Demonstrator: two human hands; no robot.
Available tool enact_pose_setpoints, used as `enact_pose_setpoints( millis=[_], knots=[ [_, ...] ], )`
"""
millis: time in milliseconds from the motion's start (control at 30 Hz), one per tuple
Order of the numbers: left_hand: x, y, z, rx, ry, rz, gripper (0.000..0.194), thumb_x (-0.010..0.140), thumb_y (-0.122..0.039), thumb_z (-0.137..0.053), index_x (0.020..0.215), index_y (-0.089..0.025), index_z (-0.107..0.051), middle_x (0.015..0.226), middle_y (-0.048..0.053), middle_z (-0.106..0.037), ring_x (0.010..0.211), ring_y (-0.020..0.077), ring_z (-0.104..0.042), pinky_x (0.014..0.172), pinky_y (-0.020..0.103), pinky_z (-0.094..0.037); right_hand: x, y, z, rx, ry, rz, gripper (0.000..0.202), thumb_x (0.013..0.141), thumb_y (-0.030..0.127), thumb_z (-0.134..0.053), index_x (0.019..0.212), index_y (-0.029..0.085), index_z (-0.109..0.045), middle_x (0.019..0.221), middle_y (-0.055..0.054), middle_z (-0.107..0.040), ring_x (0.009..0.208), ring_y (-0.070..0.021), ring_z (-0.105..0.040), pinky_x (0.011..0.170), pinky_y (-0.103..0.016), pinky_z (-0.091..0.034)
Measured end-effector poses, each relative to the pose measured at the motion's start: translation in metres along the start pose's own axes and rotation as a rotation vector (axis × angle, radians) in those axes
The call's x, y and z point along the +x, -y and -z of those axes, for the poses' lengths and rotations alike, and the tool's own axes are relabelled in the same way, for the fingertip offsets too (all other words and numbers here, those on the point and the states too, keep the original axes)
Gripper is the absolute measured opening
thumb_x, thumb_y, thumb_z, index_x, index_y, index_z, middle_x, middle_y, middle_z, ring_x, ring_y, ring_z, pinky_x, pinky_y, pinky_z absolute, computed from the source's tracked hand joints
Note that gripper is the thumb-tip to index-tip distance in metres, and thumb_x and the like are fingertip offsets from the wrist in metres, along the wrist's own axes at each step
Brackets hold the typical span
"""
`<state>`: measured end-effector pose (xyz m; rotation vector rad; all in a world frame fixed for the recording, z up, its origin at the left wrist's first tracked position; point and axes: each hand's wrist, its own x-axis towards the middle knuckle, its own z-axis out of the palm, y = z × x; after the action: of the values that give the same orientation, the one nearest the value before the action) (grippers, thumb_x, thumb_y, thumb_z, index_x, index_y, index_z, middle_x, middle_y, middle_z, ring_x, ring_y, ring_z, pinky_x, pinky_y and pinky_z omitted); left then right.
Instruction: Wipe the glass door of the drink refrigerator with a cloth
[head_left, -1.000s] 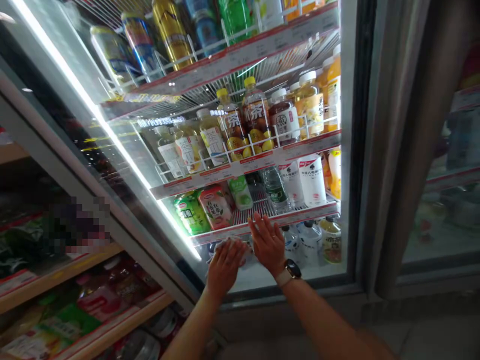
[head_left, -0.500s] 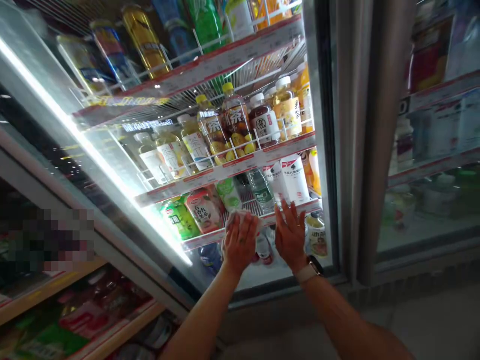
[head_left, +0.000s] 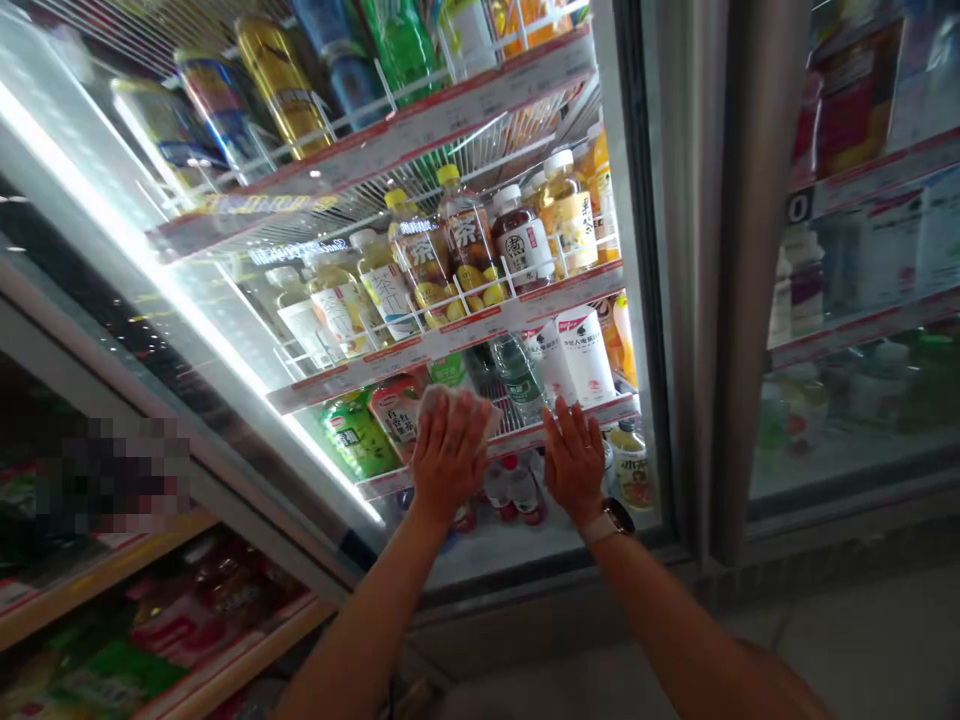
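Note:
My left hand (head_left: 448,455) presses a pale, crumpled cloth (head_left: 486,412) flat against the glass door (head_left: 480,560) of a lit drinks cooler. Its fingers lie over the cloth, in front of the red tea pack (head_left: 394,412). To the right, my right hand (head_left: 574,462) rests on the glass with its fingers stretched out and nothing held. A watch is on that wrist. White cartons (head_left: 586,360) stand behind the glass just above my right fingers, and a clear bottle (head_left: 516,375) shows between and above both hands.
Shelves (head_left: 442,340) of bottles and cans fill the cooler. A metal door frame (head_left: 705,300) runs down the right, with another cooler section beyond. At lower left, a wooden-edged shelf (head_left: 97,580) holds packaged goods.
My left hand and the cloth have moved left and slightly up across the glass. My right hand stays almost in place, a little further left in view.

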<state>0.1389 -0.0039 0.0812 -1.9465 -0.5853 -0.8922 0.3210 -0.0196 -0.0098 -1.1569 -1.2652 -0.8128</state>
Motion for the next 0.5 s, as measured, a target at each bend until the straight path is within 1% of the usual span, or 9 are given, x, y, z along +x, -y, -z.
enact_pose_setpoints(
  millis=[67, 100, 133, 200, 300, 433, 500],
  knots=[
    [0.032, -0.006, -0.004, -0.004, -0.067, 0.115, 0.065, 0.093, -0.026, -0.052, 0.153, -0.021, -0.029, 0.156, 0.009, -0.036, 0.150, 0.0274, -0.017, 0.122, 0.049, -0.020, 0.000, 0.000, 0.001, -0.001, 0.017, -0.004, 0.063, 0.095, 0.015, -0.037, 0.156, 0.023, -0.022, 0.150, -0.010, -0.047, 0.146, -0.0190, -0.032, 0.118, -0.039, -0.025],
    [0.042, -0.012, -0.007, -0.003, -0.084, 0.134, 0.066, 0.093, -0.026, -0.052, 0.154, -0.021, -0.027, 0.156, 0.009, -0.036, 0.150, 0.0274, -0.016, 0.122, 0.049, -0.020, 0.000, 0.000, 0.002, -0.002, 0.024, -0.007, 0.063, 0.095, 0.015, -0.037, 0.156, 0.023, -0.022, 0.150, -0.010, -0.047, 0.145, -0.0189, -0.033, 0.118, -0.039, -0.026],
    [0.047, -0.017, -0.010, 0.001, -0.095, 0.140, 0.067, 0.093, -0.026, -0.052, 0.154, -0.021, -0.026, 0.156, 0.009, -0.035, 0.150, 0.0272, -0.015, 0.122, 0.048, -0.021, 0.000, 0.000, 0.002, -0.004, 0.033, -0.011, 0.063, 0.095, 0.015, -0.037, 0.156, 0.023, -0.023, 0.150, -0.010, -0.047, 0.145, -0.0189, -0.034, 0.118, -0.038, -0.026],
    [0.045, -0.028, -0.015, 0.018, -0.105, 0.127, 0.066, 0.093, -0.026, -0.051, 0.154, -0.019, -0.027, 0.156, 0.009, -0.036, 0.150, 0.0268, -0.014, 0.122, 0.046, -0.023, -0.001, 0.000, 0.002, -0.014, 0.042, -0.021, 0.062, 0.094, 0.014, -0.036, 0.155, 0.023, -0.025, 0.150, -0.010, -0.047, 0.145, -0.0186, -0.034, 0.118, -0.039, -0.026],
    [0.023, -0.042, -0.022, 0.032, -0.099, 0.131, 0.063, 0.093, -0.027, -0.049, 0.153, -0.017, -0.029, 0.155, 0.009, -0.038, 0.150, 0.0277, -0.015, 0.121, 0.046, -0.026, -0.001, 0.001, 0.001, -0.038, 0.043, -0.035, 0.062, 0.094, 0.013, -0.035, 0.154, 0.023, -0.028, 0.150, -0.010, -0.047, 0.145, -0.0183, -0.033, 0.118, -0.039, -0.024],
    [-0.025, -0.065, -0.032, 0.018, -0.040, 0.105, 0.063, 0.091, -0.024, -0.053, 0.151, -0.019, -0.034, 0.152, 0.010, -0.044, 0.149, 0.0280, -0.018, 0.121, 0.047, -0.025, -0.001, 0.005, 0.001, -0.039, 0.051, -0.047, 0.060, 0.095, 0.015, -0.035, 0.154, 0.022, -0.027, 0.150, -0.010, -0.048, 0.147, -0.0182, -0.029, 0.118, -0.040, -0.023],
    [-0.049, -0.077, -0.035, -0.007, -0.001, 0.075, 0.061, 0.090, -0.024, -0.055, 0.149, -0.021, -0.039, 0.151, 0.008, -0.046, 0.150, 0.0270, -0.017, 0.122, 0.045, -0.023, -0.001, 0.008, 0.001, -0.035, 0.054, -0.076, 0.060, 0.095, 0.018, -0.035, 0.155, 0.021, -0.027, 0.150, -0.011, -0.047, 0.147, -0.0194, -0.028, 0.118, -0.041, -0.022]
  ],
)
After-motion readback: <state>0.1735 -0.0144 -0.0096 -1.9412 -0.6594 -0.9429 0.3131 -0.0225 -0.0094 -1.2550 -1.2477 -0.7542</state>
